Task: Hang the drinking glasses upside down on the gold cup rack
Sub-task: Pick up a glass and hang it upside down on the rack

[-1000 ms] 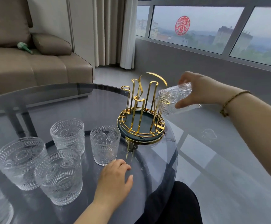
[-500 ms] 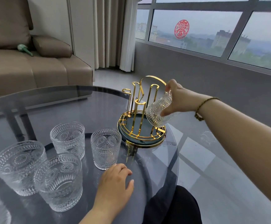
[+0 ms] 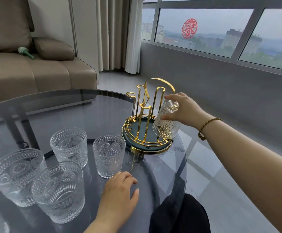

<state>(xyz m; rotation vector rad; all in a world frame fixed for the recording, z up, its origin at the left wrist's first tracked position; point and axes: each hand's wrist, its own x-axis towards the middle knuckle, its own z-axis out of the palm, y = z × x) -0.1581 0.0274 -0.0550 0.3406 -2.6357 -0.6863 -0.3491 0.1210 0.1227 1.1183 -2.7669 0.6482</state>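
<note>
The gold cup rack [image 3: 145,115] with a dark green round base stands near the right edge of the glass table [image 3: 61,108]. My right hand [image 3: 184,110] grips an embossed clear glass [image 3: 167,123] held upside down over a post on the rack's right side, its rim near the base. Several more embossed glasses stand upright on the table to the left: one nearest the rack [image 3: 109,155], one behind it [image 3: 69,145], and two at the front left [image 3: 58,190] [image 3: 16,175]. My left hand [image 3: 120,190] rests flat on the table, fingers apart, holding nothing.
A brown sofa [image 3: 36,73] stands beyond the table at the left. Curtains [image 3: 116,34] and a wide window [image 3: 221,31] run along the back and right. The table's edge curves just right of the rack. My dark-clad knee [image 3: 179,214] shows under the table's front edge.
My right hand has turned the glass from sideways to upside down and lowered it onto the rack's right side. The left hand has stayed on the table.
</note>
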